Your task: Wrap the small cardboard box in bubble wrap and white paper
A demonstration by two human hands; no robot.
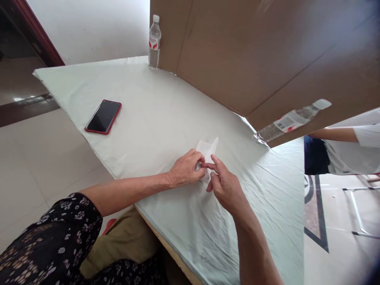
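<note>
Near the middle of the table, my left hand is closed, with thumb and fingers curled round a small, pale, shiny thing that is mostly hidden. Under and beyond the fingers is a thin white sheet, like paper or tissue, with one corner standing up. My right hand is at the sheet's right side, fingers apart, one fingertip reaching to the fingers of my left hand. I see nothing held in the right hand.
A red-cased phone lies on the pale tablecloth. A brown cardboard panel stands along the far side. One water bottle stands upright at its left end; another bottle is at the right. Another person's arm shows beyond.
</note>
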